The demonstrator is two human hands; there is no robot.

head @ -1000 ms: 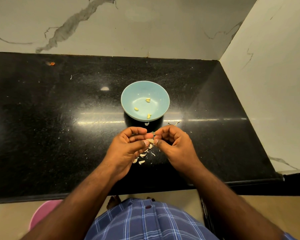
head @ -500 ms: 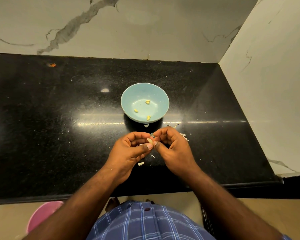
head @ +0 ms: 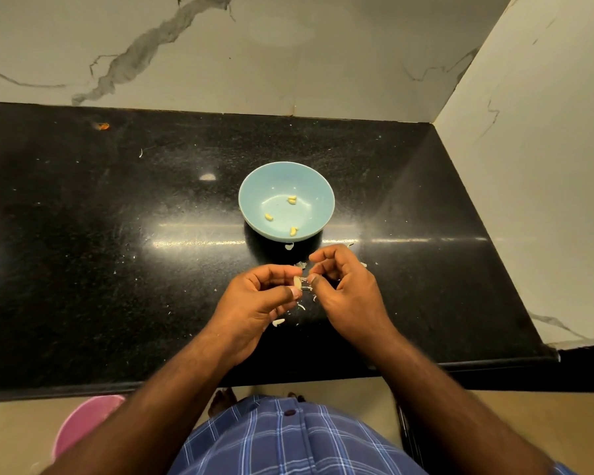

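Three peeled cloves [head: 291, 199] lying in the blue bowl [head: 254, 207], well apart from one another. Fourth clove [head: 297, 282] pinched in the fingertips of the left hand [head: 254, 299], just short of the bowl, with the right hand [head: 347, 286] close against it, thumb and finger nipping at its skin. Judged partly stripped, not yet ready to drop in. Loose skins [head: 277, 322] scattered on the worktop [head: 117, 252] beneath both hands. Plenty of bare worktop to the left; wall [head: 528, 166] closer on the right; front edge near the wrists, with some risk of skins slipping off there.
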